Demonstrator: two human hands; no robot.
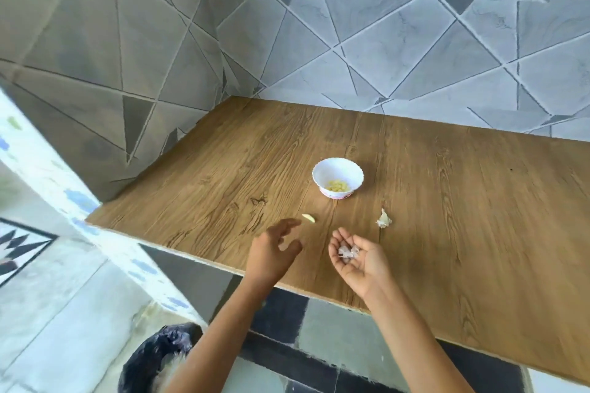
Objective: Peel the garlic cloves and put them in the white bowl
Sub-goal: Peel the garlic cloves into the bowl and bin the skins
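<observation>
A white bowl [337, 180] with several peeled yellow cloves inside stands on the wooden counter [447, 201]. One peeled clove [309, 218] lies on the wood, just beyond the fingertips of my left hand [274, 252], which is blurred, fingers loosely spread and holding nothing. My right hand [359, 260] is turned palm up and cups a small heap of papery garlic skins [348, 252]. An unpeeled piece of garlic [384, 219] lies on the counter beyond my right hand, to the right of the bowl's front.
Tiled walls close the counter at the back and left. The counter's front edge runs diagonally under my forearms. A bin lined with a black bag [156, 357] stands on the floor at lower left.
</observation>
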